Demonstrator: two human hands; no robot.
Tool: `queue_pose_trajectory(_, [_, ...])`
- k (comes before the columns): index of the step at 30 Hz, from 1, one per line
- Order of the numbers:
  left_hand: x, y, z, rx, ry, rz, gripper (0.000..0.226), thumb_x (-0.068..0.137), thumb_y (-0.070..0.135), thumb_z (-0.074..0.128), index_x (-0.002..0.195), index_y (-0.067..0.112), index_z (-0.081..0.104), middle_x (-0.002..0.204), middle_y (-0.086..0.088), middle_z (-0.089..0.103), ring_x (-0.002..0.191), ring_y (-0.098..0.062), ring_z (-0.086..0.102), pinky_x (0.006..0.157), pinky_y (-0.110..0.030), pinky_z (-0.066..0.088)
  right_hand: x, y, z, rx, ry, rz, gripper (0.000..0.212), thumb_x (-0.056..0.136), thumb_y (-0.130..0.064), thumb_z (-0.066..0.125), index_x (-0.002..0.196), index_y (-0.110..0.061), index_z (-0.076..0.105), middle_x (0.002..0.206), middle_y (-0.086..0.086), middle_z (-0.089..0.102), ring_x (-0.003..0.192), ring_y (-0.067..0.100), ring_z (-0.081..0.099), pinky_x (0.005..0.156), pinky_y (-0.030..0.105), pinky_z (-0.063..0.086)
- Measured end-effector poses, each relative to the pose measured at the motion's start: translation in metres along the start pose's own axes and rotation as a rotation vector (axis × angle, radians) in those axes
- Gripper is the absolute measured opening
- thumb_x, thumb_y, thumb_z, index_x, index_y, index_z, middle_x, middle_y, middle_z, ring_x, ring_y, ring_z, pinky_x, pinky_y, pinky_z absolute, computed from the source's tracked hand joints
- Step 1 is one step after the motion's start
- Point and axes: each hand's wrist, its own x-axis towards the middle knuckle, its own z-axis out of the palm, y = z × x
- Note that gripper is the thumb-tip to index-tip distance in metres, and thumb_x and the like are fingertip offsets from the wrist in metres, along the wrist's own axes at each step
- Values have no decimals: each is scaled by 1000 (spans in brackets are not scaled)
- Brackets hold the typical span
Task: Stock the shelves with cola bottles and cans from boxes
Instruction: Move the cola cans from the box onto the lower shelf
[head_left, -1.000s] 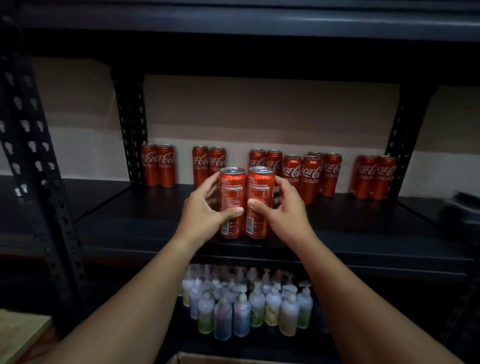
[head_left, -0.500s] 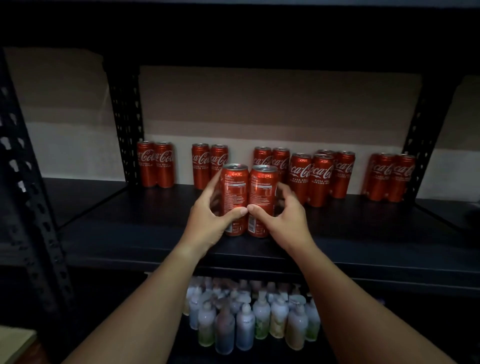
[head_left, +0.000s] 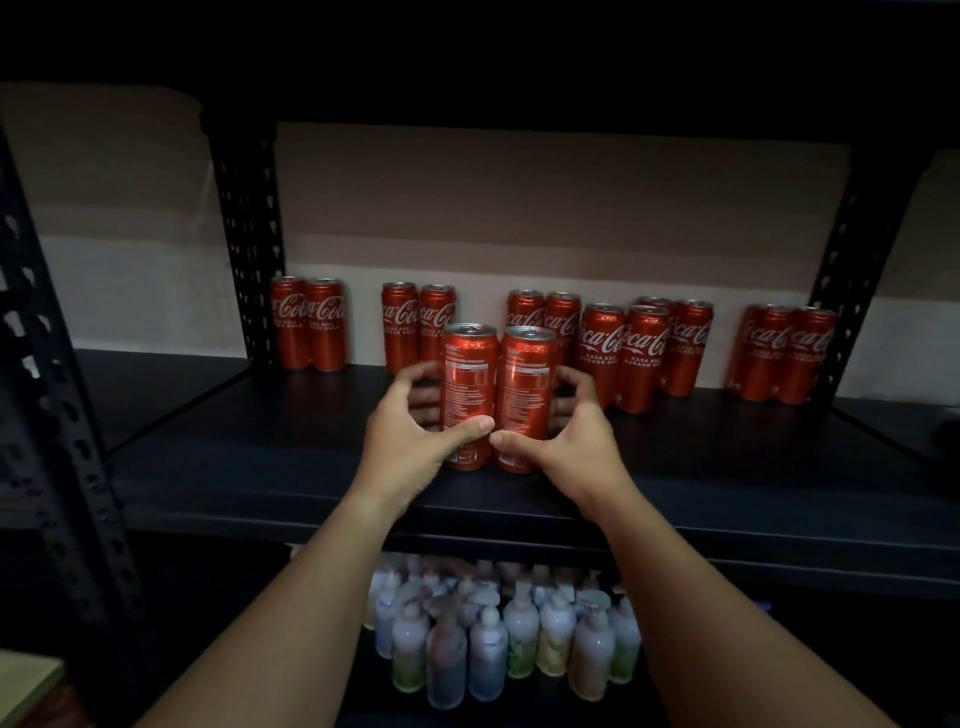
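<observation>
We find the placing step in hand. Two cans stand upright and touching on the shelf (head_left: 260, 467), toward its front edge, label backs facing us. The left hand (head_left: 410, 441) grips the left can (head_left: 467, 397), thumb across its front and fingers curled behind. The right hand (head_left: 576, 447) grips the right can (head_left: 524, 400) in the same manner, the two thumb tips nearly meeting.

In our judgement the next move calls for sliding the pair back toward the rear row (head_left: 597, 343) and releasing, or turning the logos forward first. Cans of that row stand directly behind the held pair, and a closer pair (head_left: 623, 358) sits just to the right; a careless push could knock them. Gaps remain between the rear pairs.

Below, pump bottles (head_left: 498, 639) crowd the lower shelf. Perforated uprights (head_left: 249, 234) frame the bay. Lighting is poor; the boxes are not visible.
</observation>
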Motion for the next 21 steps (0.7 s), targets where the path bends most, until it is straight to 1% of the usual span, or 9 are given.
queue_pose_trajectory(3, [0,0,-2,-86,-7,-22,78,69,16,95,135,28,55,119,-3,73,107,-15,73,92,-36,60,0,0,-1,30,6,16,96,60,-18,98,133,-35,38,111,-4,63,104,9,65,94,35,57])
queue_pose_trajectory(5, [-1,1,-1,-104,-11,-21,79,73,12,92,139,27,51,125,-3,70,112,-14,70,94,-33,58,-1,-1,-1,23,-9,13,98,59,-19,98,133,-36,36,111,-7,62,103,6,63,93,29,55])
queue_pose_trajectory(7, [-2,1,1,-38,-6,13,84,71,23,94,142,32,48,130,6,66,118,-7,65,97,-30,55,-2,-2,0,-17,-23,0,103,55,-26,100,132,-39,33,111,-10,60,100,2,62,90,24,53])
queue_pose_trajectory(9, [-3,1,2,72,21,56,84,65,40,96,136,37,51,128,11,64,115,-3,62,94,-30,55,-2,-2,1,-49,-25,4,108,51,-33,102,133,-40,32,110,-8,61,99,4,64,91,27,55])
queue_pose_trajectory(10, [-3,1,3,102,36,65,83,63,44,97,134,38,53,125,11,64,112,-2,62,92,-29,56,-2,-1,1,-58,-23,6,109,49,-35,102,132,-40,33,109,-7,63,99,5,65,92,31,56])
queue_pose_trajectory(12, [-3,1,3,112,52,68,79,63,41,97,130,35,56,120,9,66,107,-2,63,88,-25,56,-1,1,2,-70,-18,10,107,49,-34,102,132,-39,35,106,-5,65,96,8,68,91,36,58])
queue_pose_trajectory(14, [-2,2,2,87,48,51,76,65,34,97,129,32,58,116,8,68,104,-3,66,86,-21,56,-1,2,1,-71,-7,6,105,52,-27,102,134,-35,37,103,-4,66,91,9,69,88,38,60])
queue_pose_trajectory(18, [1,-1,-3,-67,10,-25,69,73,14,92,132,26,59,119,0,72,111,-11,69,95,-33,59,-1,-1,0,-36,-17,5,109,58,-14,99,144,-32,34,107,-7,60,100,11,65,90,32,57])
queue_pose_trajectory(21, [3,-3,-3,-84,7,-34,74,72,16,93,136,25,56,124,1,70,117,-10,66,102,-38,55,-1,-2,1,-35,-27,-2,116,56,-20,100,148,-33,30,112,-10,58,106,9,62,92,29,55])
